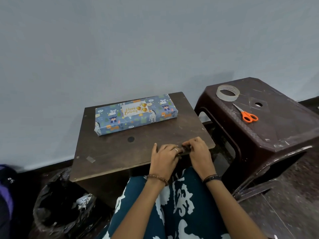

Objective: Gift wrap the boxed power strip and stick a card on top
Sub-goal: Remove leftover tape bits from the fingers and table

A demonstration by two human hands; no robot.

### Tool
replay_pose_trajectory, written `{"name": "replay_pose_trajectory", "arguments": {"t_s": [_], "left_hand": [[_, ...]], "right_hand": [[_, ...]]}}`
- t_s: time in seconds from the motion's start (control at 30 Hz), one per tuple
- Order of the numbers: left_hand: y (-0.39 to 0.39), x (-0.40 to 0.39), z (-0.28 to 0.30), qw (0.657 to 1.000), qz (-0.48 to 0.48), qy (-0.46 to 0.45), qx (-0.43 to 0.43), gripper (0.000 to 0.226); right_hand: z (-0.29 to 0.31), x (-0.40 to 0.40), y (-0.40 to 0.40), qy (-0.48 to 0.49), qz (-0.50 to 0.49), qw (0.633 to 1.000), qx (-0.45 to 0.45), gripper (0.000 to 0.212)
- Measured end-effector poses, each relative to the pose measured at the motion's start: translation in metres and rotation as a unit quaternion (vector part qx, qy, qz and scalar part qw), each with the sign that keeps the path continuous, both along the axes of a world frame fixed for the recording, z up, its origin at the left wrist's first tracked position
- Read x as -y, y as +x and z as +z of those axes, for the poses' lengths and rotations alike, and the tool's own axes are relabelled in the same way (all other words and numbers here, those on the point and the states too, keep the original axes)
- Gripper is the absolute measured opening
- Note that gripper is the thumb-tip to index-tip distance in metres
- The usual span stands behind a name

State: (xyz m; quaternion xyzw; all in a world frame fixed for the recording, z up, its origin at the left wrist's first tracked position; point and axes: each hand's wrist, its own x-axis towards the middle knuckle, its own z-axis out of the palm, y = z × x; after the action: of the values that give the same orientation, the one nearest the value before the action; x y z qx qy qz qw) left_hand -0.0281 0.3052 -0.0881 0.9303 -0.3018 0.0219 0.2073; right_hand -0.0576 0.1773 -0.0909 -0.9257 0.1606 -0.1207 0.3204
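Wrapped box (pixel 135 114) lies at 12 o'clock on tabletop (pixel 120 152), card (pixel 135 108) stuck on top; task looks finished. Left hand (pixel 164 157) and right hand (pixel 198 152) meet at 5 o'clock edge, fingers curled; contents of either grip: cannot tell.

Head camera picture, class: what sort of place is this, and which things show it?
Probably a plain room at home, used as a makeshift craft corner: a small wooden table against a bare wall, a plastic stool holding tape and scissors, a bin bag on the floor.

A black bin bag (pixel 57 209) slumps beside the table (pixel 110 152).
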Motion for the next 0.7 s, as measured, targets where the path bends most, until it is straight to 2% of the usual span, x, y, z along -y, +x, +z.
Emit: {"name": "replay_pose_trajectory", "arguments": {"t_s": [0.13, 0.3, 0.33, 0.37, 0.4, 0.47, 0.5, 0.6, 0.7], "left_hand": [[0.006, 0.005, 0.001, 0.998, -0.004, -0.026, 0.052, 0.006], [0.014, 0.01, 0.003, 1.0, 0.005, 0.009, 0.009, 0.019], [0.015, 0.012, 0.004, 0.999, 0.026, -0.025, 0.0, 0.018], [0.016, 0.014, 0.009, 0.993, 0.065, -0.097, -0.03, 0.017], [0.018, 0.016, 0.02, 0.969, 0.119, -0.198, -0.087, 0.016], [0.031, 0.018, 0.04, 0.881, 0.213, -0.38, -0.186, 0.017], [0.039, 0.015, 0.048, 0.851, 0.239, -0.424, -0.197, 0.014], [0.046, -0.007, 0.061, 0.831, 0.255, -0.461, -0.177, 0.004], [0.029, -0.037, 0.046, 0.808, 0.289, -0.491, -0.149, 0.005]], "right_hand": [[0.001, -0.001, -0.004, 0.015, 0.004, 1.0, 0.019, 0.035], [0.0, 0.001, -0.005, 0.06, -0.006, 0.997, 0.049, 0.042], [0.0, 0.001, -0.006, 0.062, -0.006, 0.997, 0.051, 0.041], [0.0, 0.001, -0.007, 0.062, -0.004, 0.997, 0.052, 0.041], [0.0, 0.001, -0.007, 0.063, -0.002, 0.997, 0.049, 0.042], [0.002, 0.001, -0.007, 0.064, 0.003, 0.997, 0.044, 0.042], [0.002, 0.0, -0.007, 0.055, 0.006, 0.997, 0.045, 0.039], [0.003, -0.007, -0.001, 0.003, 0.04, 0.999, 0.029, 0.029], [0.008, -0.031, 0.015, 0.017, 0.094, 0.995, 0.024, 0.025]]}}
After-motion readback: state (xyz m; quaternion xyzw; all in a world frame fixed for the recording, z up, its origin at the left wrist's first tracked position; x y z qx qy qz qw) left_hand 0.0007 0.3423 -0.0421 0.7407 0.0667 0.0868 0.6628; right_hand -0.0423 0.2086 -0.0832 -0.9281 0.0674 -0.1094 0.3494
